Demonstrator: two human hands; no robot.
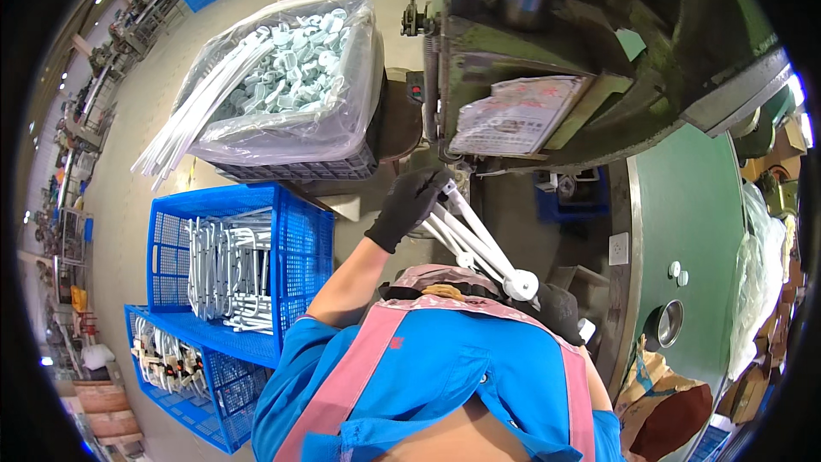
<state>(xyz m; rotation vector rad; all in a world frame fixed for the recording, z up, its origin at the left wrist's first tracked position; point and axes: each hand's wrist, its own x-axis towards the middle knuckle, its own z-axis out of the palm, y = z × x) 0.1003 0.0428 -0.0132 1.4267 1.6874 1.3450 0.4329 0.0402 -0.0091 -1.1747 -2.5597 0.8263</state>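
Observation:
My left hand (412, 205), in a black glove, is closed round the upper ends of white tubes (475, 238), right below the green machine. The tubes slant down toward my waist and carry white round joints. The largest, a white disc (520, 284), lies by my right hand (559, 313). That hand, also in a black glove, looks curled, with its fingers mostly hidden. A small white piece (586, 330) shows at its edge; whether the hand grips it or the tubes is unclear.
The green machine (530, 60) stands ahead. At left, a plastic-lined crate (286, 150) holds pale plastic pieces and long white strips. Blue crates (299, 248) below contain white bent tubes (229, 269). A green table (684, 205) at right bears a metal bowl (670, 323).

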